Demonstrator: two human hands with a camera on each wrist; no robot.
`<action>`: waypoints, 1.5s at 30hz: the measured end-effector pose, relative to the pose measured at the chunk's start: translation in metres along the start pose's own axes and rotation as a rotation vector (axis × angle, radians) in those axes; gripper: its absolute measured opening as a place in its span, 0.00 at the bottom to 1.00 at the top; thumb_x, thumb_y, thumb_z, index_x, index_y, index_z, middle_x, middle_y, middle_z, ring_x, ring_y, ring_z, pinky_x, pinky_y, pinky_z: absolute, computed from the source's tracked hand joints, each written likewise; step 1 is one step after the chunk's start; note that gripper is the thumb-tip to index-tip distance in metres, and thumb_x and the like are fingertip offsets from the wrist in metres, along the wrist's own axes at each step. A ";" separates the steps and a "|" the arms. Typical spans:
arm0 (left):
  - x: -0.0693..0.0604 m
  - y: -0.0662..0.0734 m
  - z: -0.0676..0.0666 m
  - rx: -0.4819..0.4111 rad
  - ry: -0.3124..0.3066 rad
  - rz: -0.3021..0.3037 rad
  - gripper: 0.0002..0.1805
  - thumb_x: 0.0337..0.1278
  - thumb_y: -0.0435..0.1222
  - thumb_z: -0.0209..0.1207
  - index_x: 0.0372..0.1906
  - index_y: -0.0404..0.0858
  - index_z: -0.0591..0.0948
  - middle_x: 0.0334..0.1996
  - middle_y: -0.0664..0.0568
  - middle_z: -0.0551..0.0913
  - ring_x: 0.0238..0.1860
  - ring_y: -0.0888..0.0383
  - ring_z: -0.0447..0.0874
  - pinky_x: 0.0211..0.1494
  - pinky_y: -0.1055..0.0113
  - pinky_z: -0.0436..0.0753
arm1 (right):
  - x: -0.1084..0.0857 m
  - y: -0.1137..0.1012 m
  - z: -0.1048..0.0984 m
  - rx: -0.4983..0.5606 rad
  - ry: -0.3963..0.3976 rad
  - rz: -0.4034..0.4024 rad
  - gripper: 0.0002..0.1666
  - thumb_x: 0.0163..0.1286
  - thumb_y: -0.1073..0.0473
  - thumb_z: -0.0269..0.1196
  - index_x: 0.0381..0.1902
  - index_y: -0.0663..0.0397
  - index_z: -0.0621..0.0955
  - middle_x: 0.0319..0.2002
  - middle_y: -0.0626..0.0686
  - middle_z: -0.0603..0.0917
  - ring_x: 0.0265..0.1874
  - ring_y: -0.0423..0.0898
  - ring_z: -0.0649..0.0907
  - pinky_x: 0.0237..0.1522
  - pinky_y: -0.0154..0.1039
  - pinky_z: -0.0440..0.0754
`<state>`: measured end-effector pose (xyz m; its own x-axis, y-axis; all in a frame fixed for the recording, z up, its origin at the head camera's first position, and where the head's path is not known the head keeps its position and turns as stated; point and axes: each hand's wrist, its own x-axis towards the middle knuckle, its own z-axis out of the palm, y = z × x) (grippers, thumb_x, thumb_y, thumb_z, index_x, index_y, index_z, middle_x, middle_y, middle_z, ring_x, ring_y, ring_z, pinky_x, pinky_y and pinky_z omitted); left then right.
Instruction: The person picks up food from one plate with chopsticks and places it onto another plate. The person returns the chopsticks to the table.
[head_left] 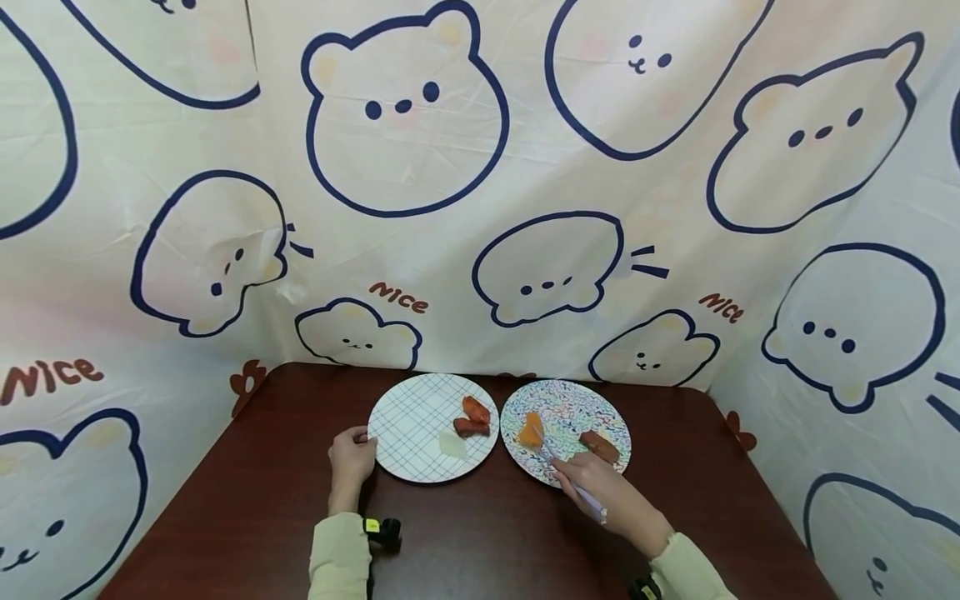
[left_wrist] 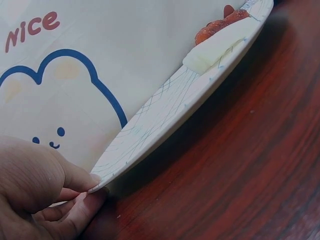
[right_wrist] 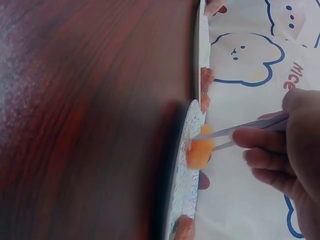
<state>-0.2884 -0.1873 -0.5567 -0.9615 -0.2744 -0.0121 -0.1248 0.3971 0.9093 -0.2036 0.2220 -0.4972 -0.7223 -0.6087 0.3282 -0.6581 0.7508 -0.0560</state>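
The left hand [head_left: 351, 458] pinches the near rim of the grid plate [head_left: 408, 454], thumb on top and fingers beneath. On that plate, well across from this hand, lie a red piece [head_left: 476, 409] and a brown piece [head_left: 471, 427] close together, with a pale slice [head_left: 452, 444] a little nearer the hand.

The right hand [head_left: 603, 487] has its fingers curled round a lilac utensil [head_left: 589, 502], whose two thin prongs reach an orange piece [head_left: 530, 432] ahead of the fingers on the speckled plate [head_left: 564, 400]. Whether the prongs grip it, I cannot tell. A second brown piece [head_left: 600, 447] lies on this plate, just beyond the right hand.

Both plates sit side by side on the dark tabletop [head_left: 465, 533]; beyond the hands hangs a bear-print cloth [head_left: 442, 158].
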 end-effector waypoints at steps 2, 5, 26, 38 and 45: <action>0.001 0.000 0.000 0.002 0.004 -0.002 0.22 0.71 0.32 0.53 0.64 0.23 0.75 0.56 0.28 0.77 0.58 0.33 0.78 0.54 0.42 0.80 | -0.001 0.001 0.001 0.002 0.026 0.008 0.14 0.74 0.63 0.61 0.53 0.60 0.87 0.31 0.47 0.87 0.29 0.36 0.80 0.35 0.35 0.83; 0.002 0.000 0.000 0.007 0.009 -0.003 0.22 0.71 0.32 0.53 0.63 0.23 0.75 0.56 0.28 0.77 0.58 0.33 0.78 0.54 0.42 0.80 | -0.005 0.002 0.001 0.013 0.069 0.031 0.15 0.73 0.64 0.62 0.54 0.60 0.86 0.31 0.47 0.87 0.31 0.37 0.82 0.37 0.37 0.84; 0.001 -0.002 -0.004 0.015 0.016 0.005 0.22 0.71 0.32 0.53 0.63 0.22 0.75 0.55 0.27 0.77 0.57 0.32 0.78 0.54 0.42 0.80 | -0.031 0.014 0.009 0.439 0.324 0.236 0.16 0.80 0.67 0.52 0.44 0.69 0.86 0.22 0.48 0.82 0.22 0.35 0.80 0.28 0.30 0.79; 0.001 -0.004 -0.001 0.031 0.022 0.010 0.22 0.71 0.32 0.54 0.62 0.22 0.76 0.54 0.28 0.78 0.56 0.33 0.79 0.54 0.42 0.80 | -0.031 0.031 0.023 0.548 0.325 0.259 0.17 0.81 0.64 0.52 0.53 0.70 0.85 0.23 0.51 0.84 0.18 0.39 0.78 0.21 0.30 0.75; 0.001 -0.001 0.001 0.021 0.017 0.007 0.22 0.71 0.32 0.54 0.63 0.22 0.76 0.55 0.28 0.78 0.56 0.33 0.79 0.53 0.42 0.81 | -0.027 0.038 0.028 0.586 0.284 0.276 0.17 0.80 0.62 0.54 0.37 0.63 0.87 0.30 0.54 0.87 0.32 0.50 0.87 0.32 0.31 0.82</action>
<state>-0.2895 -0.1866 -0.5581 -0.9582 -0.2860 0.0017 -0.1229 0.4173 0.9004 -0.2153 0.2599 -0.5344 -0.8486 -0.2651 0.4579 -0.5223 0.5581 -0.6448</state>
